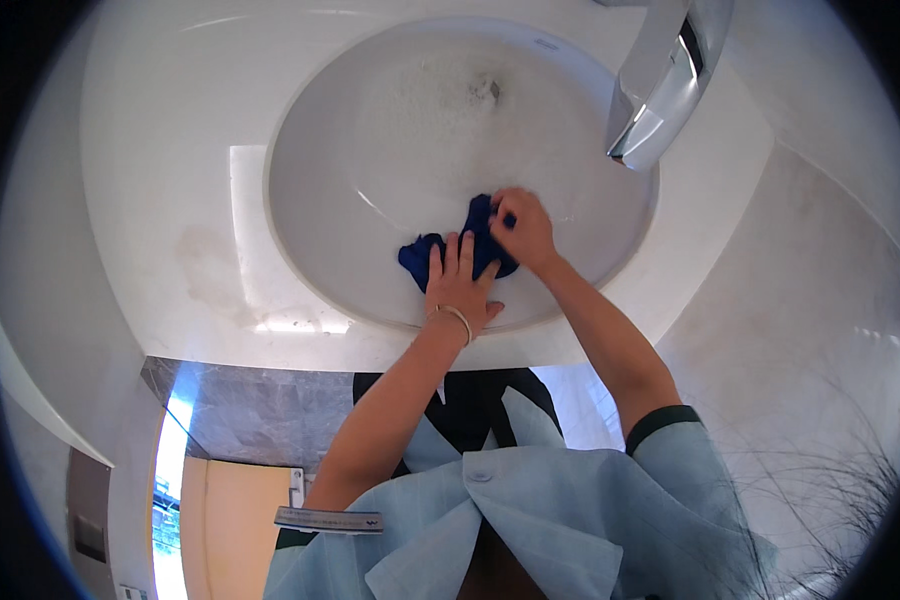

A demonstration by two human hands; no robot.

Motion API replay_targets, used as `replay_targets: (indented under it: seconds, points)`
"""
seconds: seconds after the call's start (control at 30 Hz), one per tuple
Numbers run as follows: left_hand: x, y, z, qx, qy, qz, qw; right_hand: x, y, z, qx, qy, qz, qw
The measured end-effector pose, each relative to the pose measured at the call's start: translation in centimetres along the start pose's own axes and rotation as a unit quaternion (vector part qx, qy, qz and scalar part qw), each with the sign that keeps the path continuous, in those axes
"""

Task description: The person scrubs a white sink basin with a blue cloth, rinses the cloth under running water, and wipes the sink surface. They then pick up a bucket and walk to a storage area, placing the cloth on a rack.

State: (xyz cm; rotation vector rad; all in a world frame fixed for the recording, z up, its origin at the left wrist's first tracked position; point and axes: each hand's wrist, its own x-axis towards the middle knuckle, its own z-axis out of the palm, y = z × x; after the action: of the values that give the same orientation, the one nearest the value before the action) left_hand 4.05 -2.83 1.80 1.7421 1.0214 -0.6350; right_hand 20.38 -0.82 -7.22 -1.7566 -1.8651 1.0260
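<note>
A dark blue cloth [483, 244] lies bunched on the near inner wall of a white oval washbasin [322, 172]. My left hand [459, 281], with a bracelet at the wrist, rests with spread fingers on the cloth. At the right end of the cloth, my right hand [523, 226] has its fingers curled around a part of it. Cloudy water with small bubbles stands in the far part of the basin, over the dark drain fitting [493, 91].
A chrome faucet [656, 97] reaches over the basin's right side. The pale countertop [187, 187] surrounds the basin and has wet patches at the left. A tiled wall [780, 300] rises at the right. A door [244, 525] shows at the lower left.
</note>
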Motion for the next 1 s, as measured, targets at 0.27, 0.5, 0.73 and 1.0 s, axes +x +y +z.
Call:
replay_targets:
  seconds: [0.27, 0.5, 0.73, 1.0]
  points:
    - [1.7, -1.0, 0.5, -0.001, -0.015, 0.053, 0.998, 3.2, 1.9, 0.3, -0.183, 0.022, -0.112, 0.976]
    - [1.8, -1.0, 0.8, 0.041, -0.073, 0.02, 0.996, -3.6, -3.8, -0.7, 0.082, -0.082, 0.045, 0.992]
    - [1.6, -1.1, 0.0, 0.003, -0.023, 0.041, 0.999, 2.6, -0.1, 0.6, -0.141, 0.025, -0.067, 0.987]
    - [1.6, -1.4, -0.3, 0.031, -0.108, 0.039, 0.993, -3.6, -3.9, 0.7, 0.031, -0.1, 0.053, 0.993]
